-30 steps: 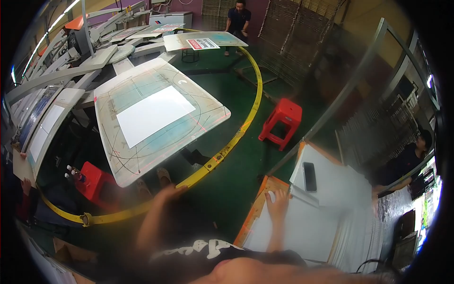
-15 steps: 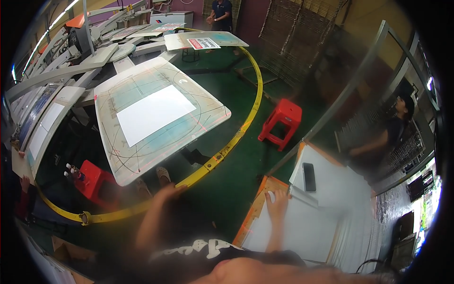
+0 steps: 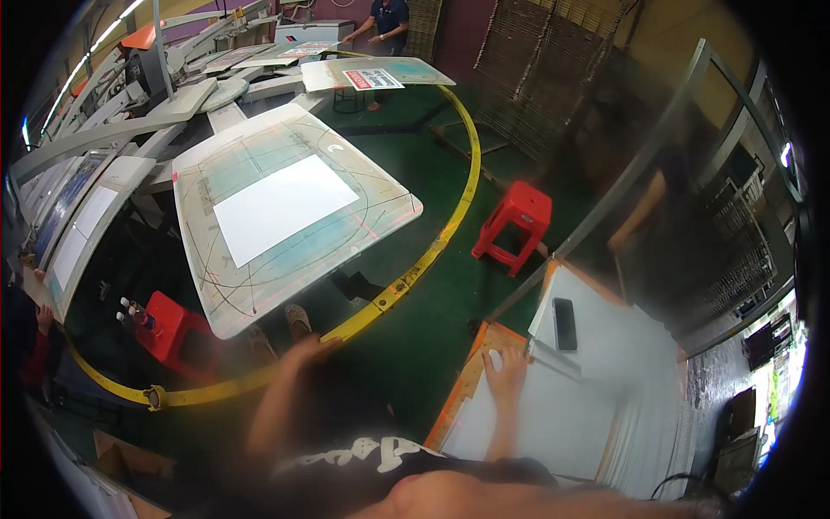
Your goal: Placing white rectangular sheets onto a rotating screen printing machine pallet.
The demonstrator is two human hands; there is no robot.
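My left hand [image 3: 309, 348] is on the curved yellow rail [image 3: 432, 251], fingers closed over its top edge. Just beyond lies a pale flat platen [image 3: 389, 203] with drawn lines, bearing a white sheet [image 3: 285, 210]. My right hand [image 3: 507, 378] rests on a stack of white sheets [image 3: 562, 415] in an orange-edged holder [image 3: 458, 398]. Between its thumb and forefinger shows a small white rounded object [image 3: 495, 360], its kind unclear. A dark phone [image 3: 565, 323] lies on the sheets, a little beyond that hand.
A red plastic stool [image 3: 519, 221] stands between rail and stack; another red stool [image 3: 169, 333] with small bottles is under the machine at left. A metal frame [image 3: 635, 160] rises at right. One person [image 3: 389, 22] stands at the far platens, another's arm [image 3: 640, 212] is behind the frame.
Both my hands stay where they were. The far person has shifted left and reaches toward a platen. The person behind the frame has bent or moved, leaving mainly an arm visible.
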